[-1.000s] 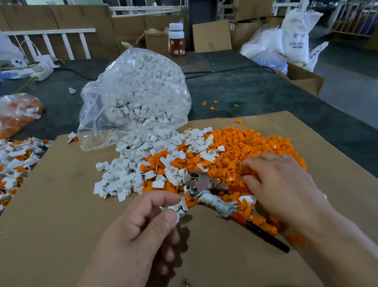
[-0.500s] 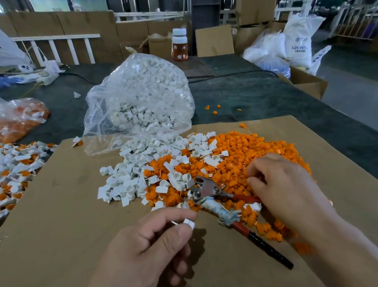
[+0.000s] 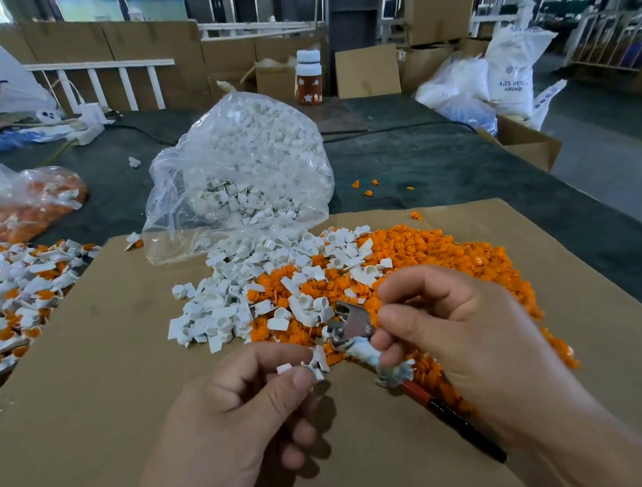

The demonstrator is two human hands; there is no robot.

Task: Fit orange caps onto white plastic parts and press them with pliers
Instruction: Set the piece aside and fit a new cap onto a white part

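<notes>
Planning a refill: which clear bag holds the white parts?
The centre bag, at the cardboard's far edge; the far-left bag shows mostly orange.

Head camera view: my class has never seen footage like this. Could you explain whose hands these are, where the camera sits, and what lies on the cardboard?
No machine here: a person wears the camera on their head, so it looks down at their own hands. The left hand pinches a small white part. The right hand hovers with curled fingers above the pliers; whether it holds anything is hidden. On the cardboard lie orange caps and loose white parts, beside a clear bag of more.
</notes>
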